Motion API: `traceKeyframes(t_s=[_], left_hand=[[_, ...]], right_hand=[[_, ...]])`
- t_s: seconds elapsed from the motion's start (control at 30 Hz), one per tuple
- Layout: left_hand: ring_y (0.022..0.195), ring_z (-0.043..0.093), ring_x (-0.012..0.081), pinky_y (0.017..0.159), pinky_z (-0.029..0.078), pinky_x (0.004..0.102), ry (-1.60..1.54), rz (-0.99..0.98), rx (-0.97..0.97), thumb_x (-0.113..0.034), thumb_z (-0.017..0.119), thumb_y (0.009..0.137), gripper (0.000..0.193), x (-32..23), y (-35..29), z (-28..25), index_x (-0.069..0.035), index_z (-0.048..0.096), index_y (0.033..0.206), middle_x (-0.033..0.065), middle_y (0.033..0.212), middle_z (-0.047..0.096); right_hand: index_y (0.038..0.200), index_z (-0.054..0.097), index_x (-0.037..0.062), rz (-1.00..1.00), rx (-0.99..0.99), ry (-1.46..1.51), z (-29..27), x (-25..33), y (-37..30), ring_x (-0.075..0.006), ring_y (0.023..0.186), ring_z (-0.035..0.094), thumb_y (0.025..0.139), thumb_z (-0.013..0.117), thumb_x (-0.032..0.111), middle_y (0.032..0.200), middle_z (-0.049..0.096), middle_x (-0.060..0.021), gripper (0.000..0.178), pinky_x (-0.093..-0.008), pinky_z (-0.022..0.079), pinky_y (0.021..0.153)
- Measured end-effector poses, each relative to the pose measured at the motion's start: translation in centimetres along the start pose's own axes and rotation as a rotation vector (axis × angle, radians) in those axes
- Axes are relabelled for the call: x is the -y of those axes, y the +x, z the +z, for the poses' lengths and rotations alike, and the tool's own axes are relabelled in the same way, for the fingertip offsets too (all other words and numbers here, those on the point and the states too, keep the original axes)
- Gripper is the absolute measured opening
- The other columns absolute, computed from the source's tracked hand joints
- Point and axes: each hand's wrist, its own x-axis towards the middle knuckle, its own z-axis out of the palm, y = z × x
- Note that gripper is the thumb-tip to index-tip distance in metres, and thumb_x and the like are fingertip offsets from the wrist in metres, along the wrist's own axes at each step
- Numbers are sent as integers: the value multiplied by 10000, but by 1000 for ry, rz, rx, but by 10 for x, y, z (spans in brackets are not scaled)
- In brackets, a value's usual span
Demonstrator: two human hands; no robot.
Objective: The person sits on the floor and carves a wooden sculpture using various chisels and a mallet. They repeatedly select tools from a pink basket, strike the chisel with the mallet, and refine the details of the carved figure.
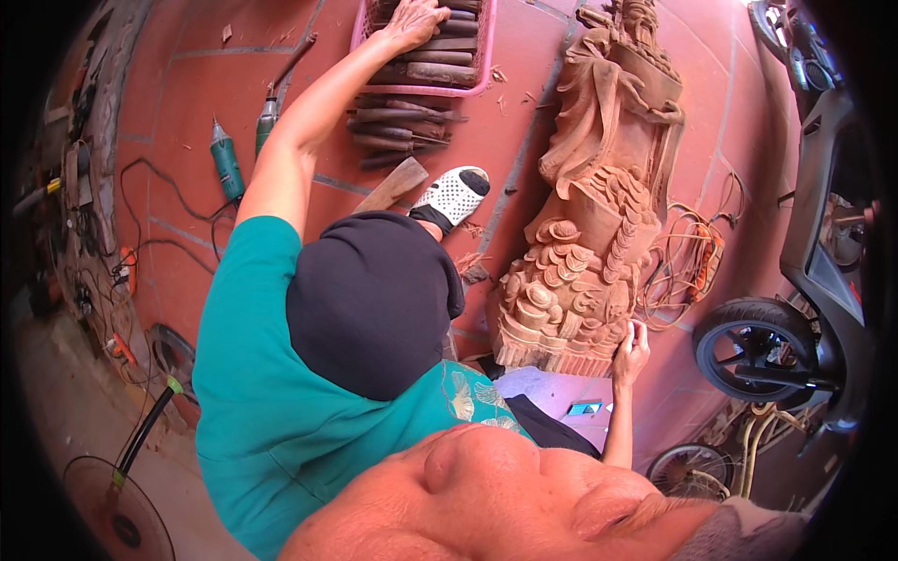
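Observation:
A wooden figure carving [608, 187] lies lengthwise on the floor to my right. It shows a bearded, robed figure with heaps of rounded, layered shapes toward its base. Beside the base's near right corner, my right hand [631, 353] rests with its fingers slightly bent and apart, touching the edge. My left arm stretches far forward. Over a pink plastic basket [477, 91] of carving tools [428, 73], my left hand [412, 25] has its fingers spread and bent down onto the dark handles. Its fingertips are partly hidden. More carving tools [398, 129] lie just outside the basket.
A wooden mallet [391, 185] lies near my white shoe [453, 196]. Green power tools [225, 161] and cables lie at left, above a fan [122, 528]. An orange power strip [708, 262] with tangled cord lies right of the carving. A motorbike [823, 234] stands at the right.

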Motion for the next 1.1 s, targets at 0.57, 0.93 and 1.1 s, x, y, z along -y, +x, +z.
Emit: traceKeyframes(t_s=[0.57, 0.93, 1.1], left_hand=[[1122, 527, 378, 982, 384, 574, 156, -176, -330, -25, 533, 802, 302, 63, 23, -2, -31, 595, 1097, 202, 1116, 586], [1093, 519, 381, 898, 451, 514, -41, -76, 15, -82, 630, 760, 437, 14, -22, -47, -106, 628, 1197, 190, 1128, 580], [1066, 540, 362, 916, 464, 511, -157, -95, -13, -168, 712, 773, 523, 16, -22, -51, -208, 644, 1291, 151, 1104, 595]], right_hand=[[1022, 648, 31, -42, 9, -6, -6, 4, 5, -243, 795, 672, 997, 567, 208, 881, 687, -139, 196, -355, 515, 725], [1020, 650, 31, -13, -2, -13, -6, 4, -1, -248, 789, 675, 999, 565, 214, 884, 689, -141, 203, -356, 517, 721], [1017, 647, 31, -25, -6, -19, -5, 5, 0, -255, 786, 674, 998, 567, 215, 885, 689, -143, 202, -358, 514, 724]])
